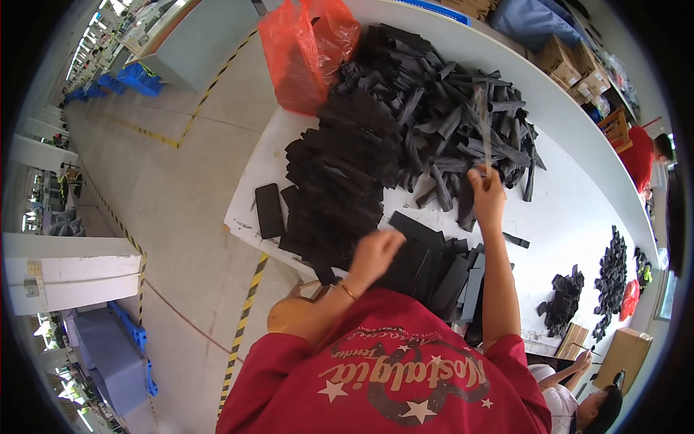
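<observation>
A thin grey flat strip (484,134) is pinched upright in the right hand (488,195), above the middle of the white tabletop (571,210). The left hand (376,253) is laid, fingers curled, on a neat stack of black flat pieces (340,188) near the tabletop's left edge. One red plastic bag (307,50) is seen at the far left corner; what is inside cannot be told.

I see bright, even daylight across my view, coming from the windows far left. Straight edges bend hard toward a dark round rim, my left hand (374,253) is motion-blurred, and shadows stay faint.
</observation>
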Tool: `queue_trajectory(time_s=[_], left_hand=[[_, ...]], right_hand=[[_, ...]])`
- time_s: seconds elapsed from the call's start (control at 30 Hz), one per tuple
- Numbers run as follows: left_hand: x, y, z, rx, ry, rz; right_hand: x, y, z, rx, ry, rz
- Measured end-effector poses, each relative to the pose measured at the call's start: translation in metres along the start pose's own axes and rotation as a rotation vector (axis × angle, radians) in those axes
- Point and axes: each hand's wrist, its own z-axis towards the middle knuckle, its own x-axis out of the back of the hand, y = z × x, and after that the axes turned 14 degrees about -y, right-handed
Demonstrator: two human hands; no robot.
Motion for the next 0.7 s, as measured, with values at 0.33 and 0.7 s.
queue_trajectory(time_s=[0.33, 0.7], left_hand=[[0.134, -0.033, 0.066, -0.108, 0.143, 0.514], [0.107, -0.053, 0.035, -0.194, -0.326, 0.759]], right_hand=[[-0.035, 0.049, -0.113, -0.173, -0.455, 0.035], [-0.009, 0.027, -0.142, 0.146, -0.55, -0.223]])
